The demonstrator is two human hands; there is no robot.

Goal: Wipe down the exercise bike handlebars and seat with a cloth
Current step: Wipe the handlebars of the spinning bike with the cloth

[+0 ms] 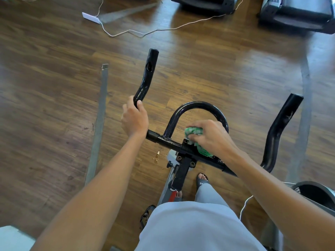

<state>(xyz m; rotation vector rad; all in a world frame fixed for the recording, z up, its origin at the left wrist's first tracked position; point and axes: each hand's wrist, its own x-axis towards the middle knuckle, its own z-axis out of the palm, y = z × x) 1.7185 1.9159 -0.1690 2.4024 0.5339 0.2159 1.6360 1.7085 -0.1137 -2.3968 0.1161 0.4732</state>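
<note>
**Cloth on the bike's centre clamp**

Underfoot, a dark wood-plank floor carries grey tape strips, a white cable and power strip; black machine bases are cut off at the top edge. Black handlebars run crosswise in view, with the two horn ends pointing away from the person and a loop rising at the middle. Left hand has its fingers wrapped around the bend of the left horn. Right hand clutches a crumpled green cloth, pressing it onto the centre clamp beside the loop. That hand hides most of the cloth. No seat can be made out; grey clothing covers the bottom of the view.
</note>
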